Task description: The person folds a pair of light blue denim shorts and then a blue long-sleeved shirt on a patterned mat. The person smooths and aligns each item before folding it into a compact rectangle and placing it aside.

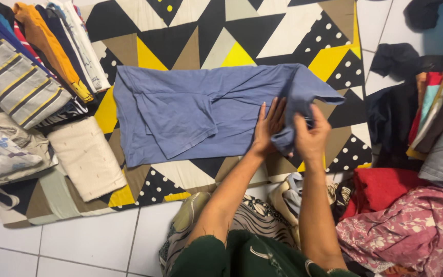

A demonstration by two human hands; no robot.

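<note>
A blue shirt (190, 110) lies spread on a patterned mat (283, 31) of black, yellow, tan and white triangles. One sleeve is folded in over its left half. My left hand (269, 128) presses flat on the shirt's right part, fingers together. My right hand (311, 134) grips a bunched fold of the shirt's right sleeve and lifts it a little off the mat.
Folded clothes are stacked at the left: a striped grey piece (11, 77), an orange one (47, 41), a cream one (85, 156). A loose pile of unfolded clothes, red (385, 187) and pink floral (411, 225), lies at the right. White floor tiles (88, 241) border the mat.
</note>
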